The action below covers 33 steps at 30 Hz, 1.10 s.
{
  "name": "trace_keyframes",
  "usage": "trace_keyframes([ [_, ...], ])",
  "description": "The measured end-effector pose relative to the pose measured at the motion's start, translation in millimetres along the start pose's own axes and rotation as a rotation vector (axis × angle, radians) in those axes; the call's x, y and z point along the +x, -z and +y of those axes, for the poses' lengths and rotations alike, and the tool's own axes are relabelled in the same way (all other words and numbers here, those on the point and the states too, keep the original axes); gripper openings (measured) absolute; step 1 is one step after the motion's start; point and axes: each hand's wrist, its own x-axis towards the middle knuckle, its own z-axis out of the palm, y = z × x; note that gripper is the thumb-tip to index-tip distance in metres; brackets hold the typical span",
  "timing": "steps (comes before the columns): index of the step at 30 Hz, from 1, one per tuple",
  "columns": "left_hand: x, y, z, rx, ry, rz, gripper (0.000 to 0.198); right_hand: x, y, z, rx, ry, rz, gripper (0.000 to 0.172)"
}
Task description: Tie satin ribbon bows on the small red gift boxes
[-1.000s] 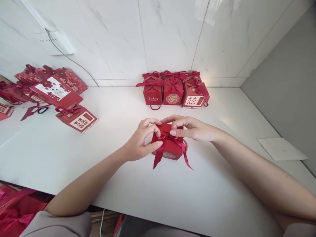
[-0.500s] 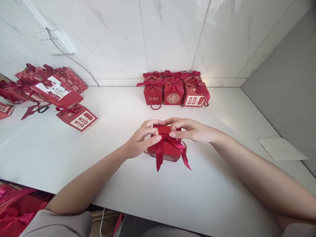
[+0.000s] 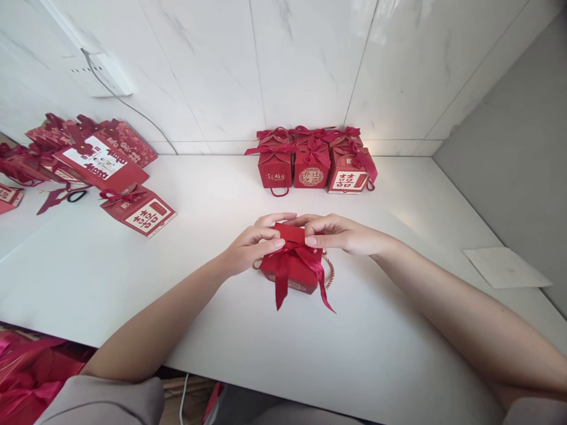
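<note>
A small red gift box [image 3: 290,276] sits on the white tabletop in front of me, with twisted cord handles at its sides. Around its top runs a red satin ribbon [image 3: 282,277], knotted at the middle, both tails hanging over the near face. My left hand [image 3: 254,245] is curled at the box's left top edge, thumb by the ribbon and fingers reaching behind. On the other side my right hand [image 3: 336,233] pinches the top right edge between thumb and fingers. The far fingertips are partly hidden behind the box.
Several ribboned red boxes [image 3: 312,168] stand against the tiled wall. One red box [image 3: 144,215] lies at the left, near red gift bags [image 3: 95,159] and black-handled scissors [image 3: 77,196]. A white paper sheet [image 3: 505,267] rests at the right. More red ribboned items [image 3: 31,378] lie below the table edge.
The box has shifted slightly left and towards me, and turned a little. Both hands moved slightly with it, and the left thumb has slid a little left along the top.
</note>
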Motion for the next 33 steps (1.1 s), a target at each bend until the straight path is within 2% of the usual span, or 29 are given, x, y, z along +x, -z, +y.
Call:
trace_keyframes([
  [3, -0.1, -0.7, -1.4, 0.053, 0.022, 0.077, 0.032, 0.7, -2.5, 1.1, 0.02, 0.001, -0.015, 0.033],
  [7, -3.5, -1.8, 2.7, 0.277, -0.023, 0.202, 0.038, 0.9, -3.5, 0.1, 0.036, 0.008, -0.008, 0.033],
  [12, -10.6, -4.0, 11.9, 0.768, -0.26, 0.424, 0.035, -0.2, -3.4, -2.9, 0.004, 0.016, -0.002, 0.032],
  [14, -11.9, -3.7, 14.1, 0.838, -0.319, 0.451, 0.032, -1.2, -3.8, -4.4, -0.021, 0.003, 0.003, 0.033],
  [16, -11.1, -1.1, 14.3, 0.727, -0.275, 0.385, 0.033, -2.0, -4.0, -4.7, -0.041, -0.011, 0.021, 0.034],
  [20, -5.2, 8.6, 6.6, 0.261, -0.117, 0.1, 0.034, -1.5, -1.5, 0.3, -0.033, 0.01, 0.071, 0.029],
  [23, -1.8, 13.7, -1.6, 0.044, -0.058, -0.027, 0.037, 0.3, 1.6, 6.0, 0.027, 0.013, 0.043, 0.029],
  [26, -1.8, 14.6, -5.7, -0.032, -0.045, -0.05, 0.047, 1.2, 1.9, 7.5, 0.062, 0.007, 0.023, 0.031],
  [33, -1.8, 10.1, -4.6, -0.014, -0.024, 0.036, 0.037, -0.2, -2.7, 0.4, 0.009, 0.016, 0.083, 0.034],
])
